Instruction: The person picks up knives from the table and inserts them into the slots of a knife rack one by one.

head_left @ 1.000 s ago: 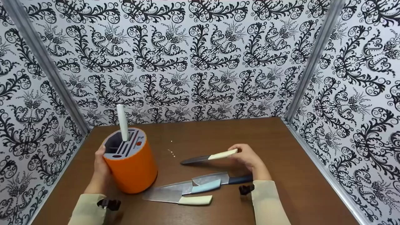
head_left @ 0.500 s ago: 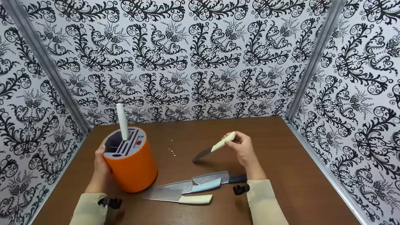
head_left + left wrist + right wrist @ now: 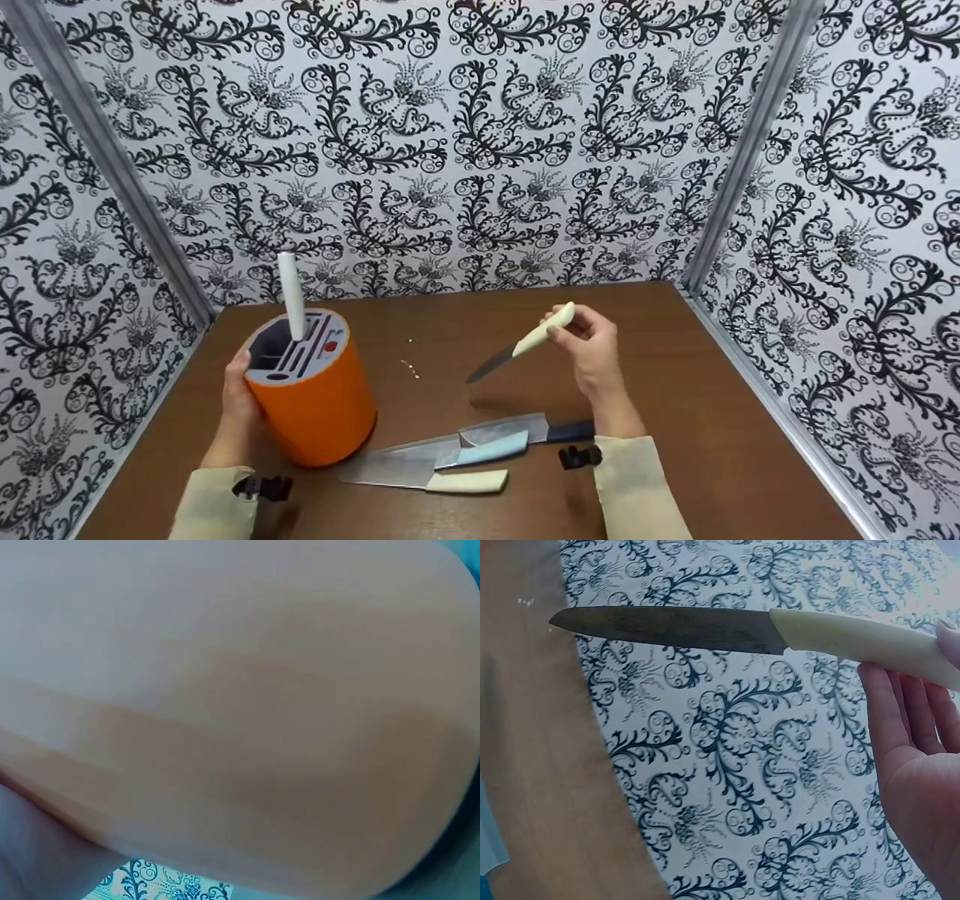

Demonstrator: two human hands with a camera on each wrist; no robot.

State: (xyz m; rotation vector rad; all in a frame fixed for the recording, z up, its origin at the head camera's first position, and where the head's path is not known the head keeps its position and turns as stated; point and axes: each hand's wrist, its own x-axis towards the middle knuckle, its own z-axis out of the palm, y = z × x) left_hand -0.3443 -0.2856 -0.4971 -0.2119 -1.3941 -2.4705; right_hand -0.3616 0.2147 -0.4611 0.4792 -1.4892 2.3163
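Note:
My right hand (image 3: 596, 352) pinches the cream handle of a knife (image 3: 491, 365) above the table, its blade slanting down to the left. In the right wrist view the whole knife (image 3: 667, 628) shows, thumb above the handle and fingers beneath. My left hand (image 3: 241, 397) holds the left side of an orange knife block (image 3: 322, 416), its other fingers hidden behind it. A white-handled knife (image 3: 292, 296) stands upright in the block's grey slotted top. In the left wrist view the block's blurred wall (image 3: 247, 712) takes up most of the picture.
On the table (image 3: 450, 322) lie a cleaver with a cream handle (image 3: 466, 481), a knife with a light blue handle (image 3: 491, 449) and one with a dark handle (image 3: 570, 430), overlapping. Small white specks (image 3: 410, 367) dot the wood. Patterned walls (image 3: 465, 150) enclose the back and sides.
My right hand has raised the knife off the table, and its handle end has tilted upward. The left hand and the knife block stay where they were.

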